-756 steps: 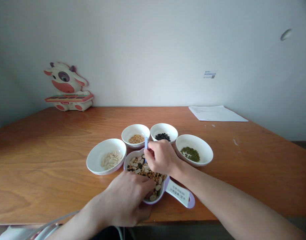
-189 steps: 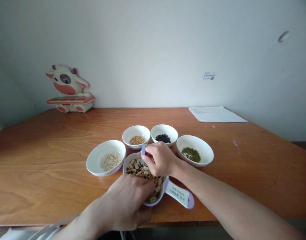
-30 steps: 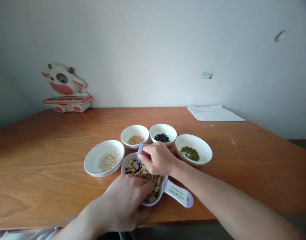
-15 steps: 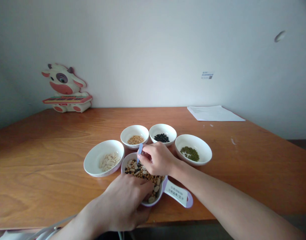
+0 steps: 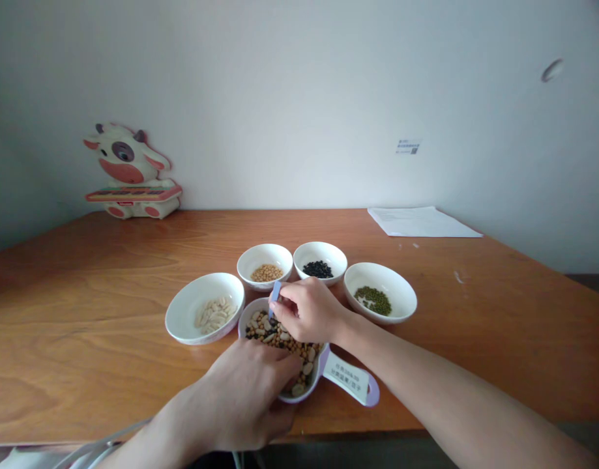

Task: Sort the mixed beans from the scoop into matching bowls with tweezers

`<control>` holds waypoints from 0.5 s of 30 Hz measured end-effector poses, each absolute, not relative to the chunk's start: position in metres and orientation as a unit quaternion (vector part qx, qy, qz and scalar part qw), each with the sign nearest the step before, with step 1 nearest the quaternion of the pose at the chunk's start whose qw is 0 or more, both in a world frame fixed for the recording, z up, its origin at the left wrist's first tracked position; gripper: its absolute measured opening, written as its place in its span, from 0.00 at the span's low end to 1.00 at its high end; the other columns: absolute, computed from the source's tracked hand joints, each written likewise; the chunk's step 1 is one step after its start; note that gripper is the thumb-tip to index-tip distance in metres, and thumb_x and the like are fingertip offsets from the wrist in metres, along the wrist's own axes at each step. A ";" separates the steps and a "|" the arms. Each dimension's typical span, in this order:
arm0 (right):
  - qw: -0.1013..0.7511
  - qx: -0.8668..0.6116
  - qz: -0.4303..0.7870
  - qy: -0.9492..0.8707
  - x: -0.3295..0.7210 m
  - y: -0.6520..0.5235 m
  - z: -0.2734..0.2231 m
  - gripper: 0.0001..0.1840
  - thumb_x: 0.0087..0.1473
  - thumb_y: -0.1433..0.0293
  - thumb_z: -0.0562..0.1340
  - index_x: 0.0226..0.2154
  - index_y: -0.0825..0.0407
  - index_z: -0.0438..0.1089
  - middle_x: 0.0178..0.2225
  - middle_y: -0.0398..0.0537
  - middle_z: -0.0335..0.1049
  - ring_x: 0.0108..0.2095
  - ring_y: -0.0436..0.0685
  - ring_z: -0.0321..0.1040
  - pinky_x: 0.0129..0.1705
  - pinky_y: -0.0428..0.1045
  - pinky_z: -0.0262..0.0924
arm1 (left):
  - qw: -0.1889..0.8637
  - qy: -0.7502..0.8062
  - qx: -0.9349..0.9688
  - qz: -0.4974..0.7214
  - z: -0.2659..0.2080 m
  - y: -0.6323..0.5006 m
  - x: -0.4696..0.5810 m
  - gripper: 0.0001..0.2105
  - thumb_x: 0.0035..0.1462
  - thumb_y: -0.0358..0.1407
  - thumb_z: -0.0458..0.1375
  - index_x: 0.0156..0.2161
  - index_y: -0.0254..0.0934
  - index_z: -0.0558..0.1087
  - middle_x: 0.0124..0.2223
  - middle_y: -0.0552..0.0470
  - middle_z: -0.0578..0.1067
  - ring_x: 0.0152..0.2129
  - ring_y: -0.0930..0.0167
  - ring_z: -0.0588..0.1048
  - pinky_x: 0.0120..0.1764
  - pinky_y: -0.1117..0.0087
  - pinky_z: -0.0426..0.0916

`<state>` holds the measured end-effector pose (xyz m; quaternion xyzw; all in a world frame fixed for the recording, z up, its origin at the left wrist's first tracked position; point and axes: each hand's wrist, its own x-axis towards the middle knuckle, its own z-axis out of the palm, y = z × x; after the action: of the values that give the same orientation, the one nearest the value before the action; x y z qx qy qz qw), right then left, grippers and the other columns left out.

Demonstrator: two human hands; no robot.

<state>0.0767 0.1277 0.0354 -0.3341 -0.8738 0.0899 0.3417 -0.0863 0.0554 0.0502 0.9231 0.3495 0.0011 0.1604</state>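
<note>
My right hand (image 5: 309,309) pinches small blue tweezers (image 5: 276,293), their lower end at the far side of a handled bowl (image 5: 241,329) of mixed beans and pale seeds. The tips are too small to make out. On the near left rim, my left hand (image 5: 248,391) grips this bowl, its fingers partly over the beans and its thumb side outside. The lilac-and-white handle (image 5: 350,379), with a printed label, points to the right. Around the far side stand white bowls: one with pale seeds (image 5: 215,316), one with yellow beans (image 5: 266,273), one with black beans (image 5: 317,269), one with green beans (image 5: 372,300).
A cow-shaped toy keyboard (image 5: 133,176) stands at the back left of the wooden table (image 5: 84,293). White paper sheets (image 5: 421,222) lie at the back right by the wall. Cables (image 5: 91,449) run under the front edge at the left.
The whole view has shifted very slightly. Both hands, the tweezers and the bowls keep the same places relative to one another.
</note>
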 end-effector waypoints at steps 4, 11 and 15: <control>0.330 -0.333 0.085 -0.879 0.077 0.128 0.035 0.15 0.54 0.68 0.58 0.19 0.54 0.62 0.17 0.44 0.65 0.19 0.48 0.57 0.24 0.45 0.49 | 0.159 0.355 0.921 -0.012 0.052 0.055 -0.086 0.06 0.49 0.32 0.58 0.33 0.40 0.65 0.35 0.53 0.75 0.30 0.66 0.72 0.33 0.65 0.64; 0.312 -0.323 0.112 -0.886 0.078 0.126 0.038 0.12 0.53 0.70 0.58 0.20 0.55 0.64 0.17 0.43 0.65 0.18 0.47 0.58 0.23 0.44 0.50 | 0.159 0.348 0.924 -0.005 0.052 0.056 -0.086 0.05 0.52 0.33 0.58 0.35 0.39 0.67 0.36 0.50 0.76 0.34 0.65 0.74 0.39 0.65 0.67; 0.301 -0.317 0.114 -0.892 0.079 0.126 0.039 0.10 0.52 0.70 0.59 0.21 0.55 0.65 0.17 0.43 0.65 0.18 0.47 0.57 0.23 0.44 0.50 | 0.162 0.341 0.926 0.004 0.053 0.057 -0.087 0.07 0.52 0.33 0.59 0.37 0.39 0.68 0.38 0.49 0.76 0.35 0.65 0.74 0.40 0.65 0.68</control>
<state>0.0786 0.1263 0.0389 -0.3169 -0.8923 0.1141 0.3005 -0.0865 0.0570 0.0533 0.9261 0.3407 0.0036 0.1620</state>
